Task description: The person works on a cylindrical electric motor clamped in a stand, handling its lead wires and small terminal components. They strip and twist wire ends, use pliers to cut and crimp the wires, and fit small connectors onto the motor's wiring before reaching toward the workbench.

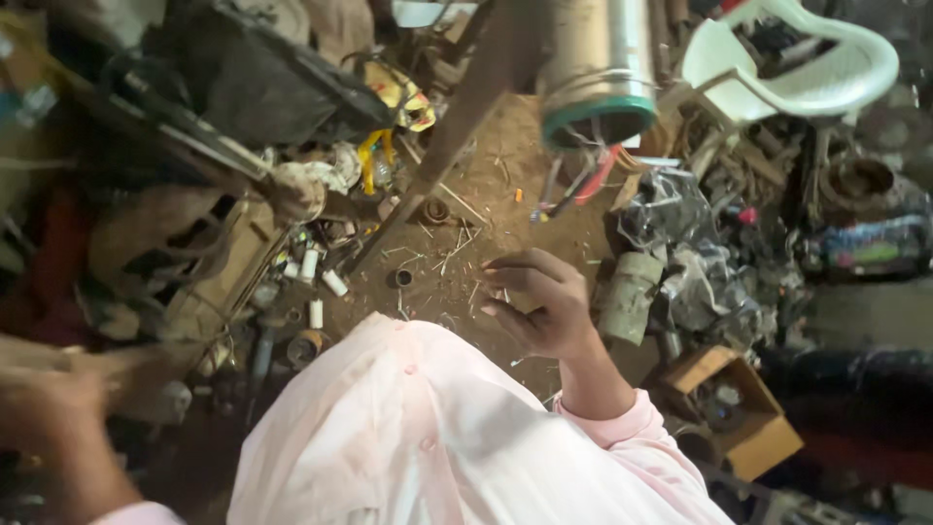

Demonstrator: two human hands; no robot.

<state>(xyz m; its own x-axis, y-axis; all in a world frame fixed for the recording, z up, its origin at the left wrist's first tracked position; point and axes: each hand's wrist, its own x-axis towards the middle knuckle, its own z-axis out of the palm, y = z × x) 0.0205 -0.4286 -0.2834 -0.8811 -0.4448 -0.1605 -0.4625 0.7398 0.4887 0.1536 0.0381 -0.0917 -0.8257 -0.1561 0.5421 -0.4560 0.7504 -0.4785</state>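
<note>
My right hand (537, 303) hovers over the dirt floor with its fingers loosely curled and apart, holding nothing that I can see. It is near a pale grey cylinder (628, 297) lying to its right. My left hand (53, 408) is a blur at the lower left edge; what it holds, if anything, is unclear. I wear a pale pink shirt (418, 437). Above my right hand a large metal cylinder with a green rim (595, 73) hangs with red, blue and other wires (578, 185) coming out of its end.
A long metal bar (437, 156) slants across the middle. Small white tubes (321, 282) lie on the floor at the left among scrap parts. A white plastic chair (797, 58) stands at the top right, a cardboard box (739, 408) at the lower right.
</note>
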